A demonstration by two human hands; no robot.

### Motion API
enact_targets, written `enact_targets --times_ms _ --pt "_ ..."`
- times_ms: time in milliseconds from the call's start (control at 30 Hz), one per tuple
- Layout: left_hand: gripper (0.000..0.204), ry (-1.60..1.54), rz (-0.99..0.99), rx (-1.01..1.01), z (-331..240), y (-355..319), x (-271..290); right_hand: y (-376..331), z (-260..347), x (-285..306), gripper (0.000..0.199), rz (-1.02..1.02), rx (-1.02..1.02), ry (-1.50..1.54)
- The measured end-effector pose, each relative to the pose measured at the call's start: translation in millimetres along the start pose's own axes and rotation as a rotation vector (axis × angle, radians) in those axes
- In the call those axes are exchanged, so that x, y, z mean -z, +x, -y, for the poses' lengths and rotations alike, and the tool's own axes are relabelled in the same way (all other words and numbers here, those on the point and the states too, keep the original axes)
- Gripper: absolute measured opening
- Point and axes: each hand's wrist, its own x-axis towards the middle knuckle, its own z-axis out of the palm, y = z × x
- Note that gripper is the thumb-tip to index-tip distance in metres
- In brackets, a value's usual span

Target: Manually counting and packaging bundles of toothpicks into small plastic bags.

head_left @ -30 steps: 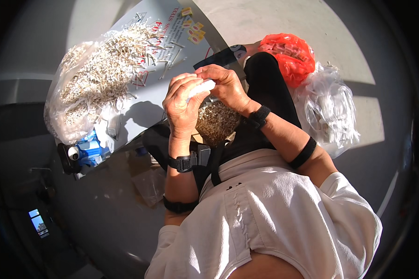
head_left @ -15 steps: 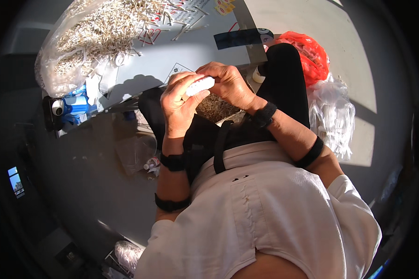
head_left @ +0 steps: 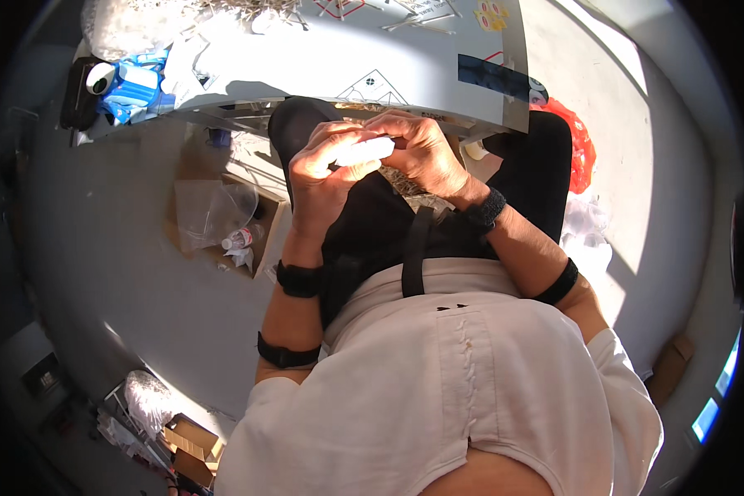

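Observation:
In front of my lap, both hands are raised close together around a white bundle of cotton swabs (head_left: 366, 152), its pale, bumpy ends facing up. My left hand (head_left: 321, 161) is closed on it, fingers along the far side and thumb on the near side. My right hand (head_left: 426, 157) pinches at its right end; the fingertips are partly hidden. Below the hands, between my thighs, many loose swabs (head_left: 401, 183) show in a container, mostly covered by my arms and legs.
Beyond my knees stands a grey table (head_left: 289, 70) with a clear bag of swabs (head_left: 128, 29), loose swabs (head_left: 426, 21), yellow stickers (head_left: 490, 15) and a blue-and-white item (head_left: 132, 87). A red bag (head_left: 583, 149) lies right. At left, a cardboard box (head_left: 271, 236) holds plastic and a bottle (head_left: 240, 238).
My view has shifted, so the table sits higher and more floor shows at left. Both hands still hold the bundle, which has turned slightly and looks brighter.

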Motion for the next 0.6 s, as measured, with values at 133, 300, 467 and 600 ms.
enact_targets --times_ms 133,300,467,600 --pt "0.024 -0.087 -0.050 0.118 3.1 -11.6 8.2 6.5 -1.8 -12.6 0.026 -0.010 0.043 0.013" --pt "0.029 -0.100 -0.086 0.084 6.9 -18.2 16.6 10.0 -3.8 -20.2 0.027 0.016 0.021 0.006" --pt "0.031 -0.104 -0.089 0.115 5.0 -23.2 23.0 13.1 -1.9 -22.7 0.029 0.112 -0.075 -0.032" --pt "0.032 -0.133 -0.096 0.201 1.8 -26.8 23.3 12.1 1.2 -22.9 0.030 0.125 -0.041 -0.111"
